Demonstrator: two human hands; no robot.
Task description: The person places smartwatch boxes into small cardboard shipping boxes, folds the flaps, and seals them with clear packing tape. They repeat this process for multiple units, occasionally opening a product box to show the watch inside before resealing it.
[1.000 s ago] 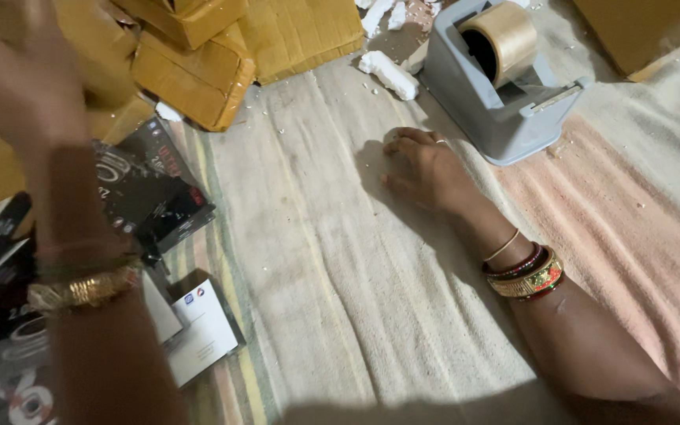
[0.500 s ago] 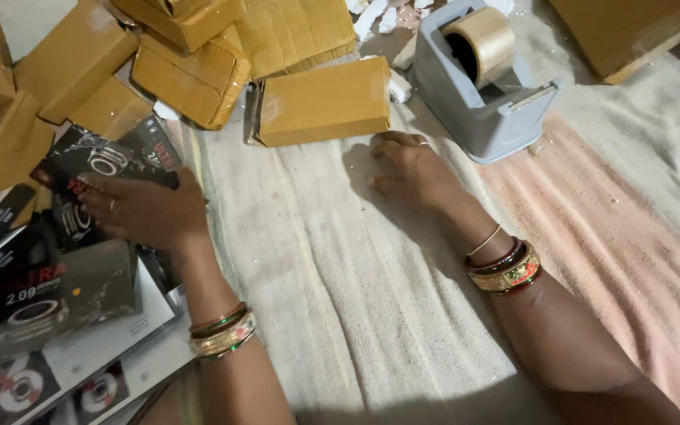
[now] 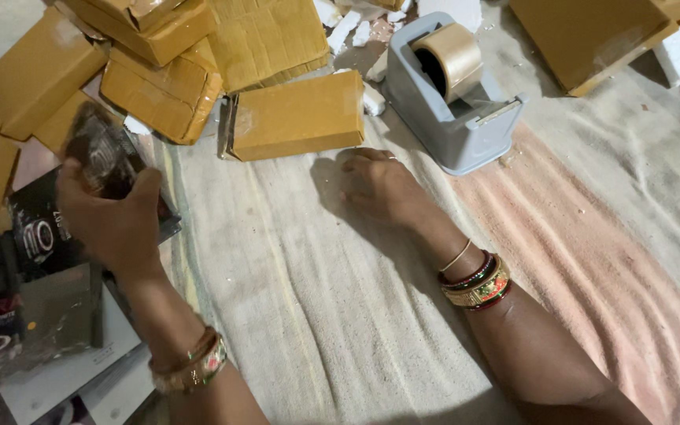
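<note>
My left hand point(image 3: 116, 220) is holding a flat dark shiny packet point(image 3: 102, 157). My fingers are wrapped around it and it is tipped up a bit. The packet looks blurry, so I cannot tell what is on it. It is up above a messy pile of dark printed boxes and white cards point(image 3: 37, 315) at my left side.

My right hand point(image 3: 379, 187) is holding nothing. It rests palm down on the pale striped cloth point(image 3: 293, 315) with the fingers bent a little. There are gold, red and green bangles point(image 3: 478, 282) on that wrist. My left wrist has gold bangles point(image 3: 190, 366) too.

Just past my right hand lies a brown cardboard box wrapped in tape point(image 3: 297, 116). My fingers are near it but not touching it. More brown cardboard boxes point(image 3: 159, 71) sit in a heap behind it, toward the left.

Beside the brown box, to the right, stands a grey tape holder point(image 3: 454, 118) with a roll of brown tape point(image 3: 450, 55) in it. Small white foam bits point(image 3: 356, 27) lie near the tape holder. Another big brown box point(image 3: 592, 35) is far off at the top right, on the cloth.
</note>
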